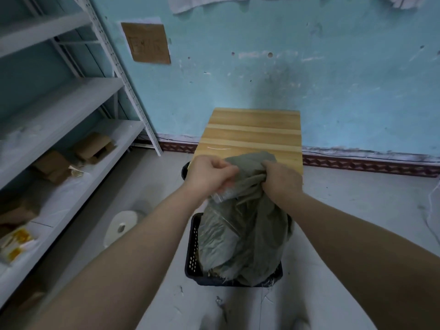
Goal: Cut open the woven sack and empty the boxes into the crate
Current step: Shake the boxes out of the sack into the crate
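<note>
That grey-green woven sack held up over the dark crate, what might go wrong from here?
The grey-green woven sack bulges past the dark plastic crate's rim, so boxes could spill onto the floor. Both hands, left and right, grip only bunched fabric, which might slip. No boxes are visible, so some may stay caught inside.

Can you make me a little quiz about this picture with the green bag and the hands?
1. True or false: both hands grip the top of the woven sack.
2. Where does the bottom of the sack sit: A) on the wooden table, B) in the dark crate, C) on the metal shelf?
3. What white round thing lies on the floor left of the crate?

Key
1. True: the left hand and the right hand both bunch its upper end.
2. B.
3. A white roll, maybe tape or paper.
</note>
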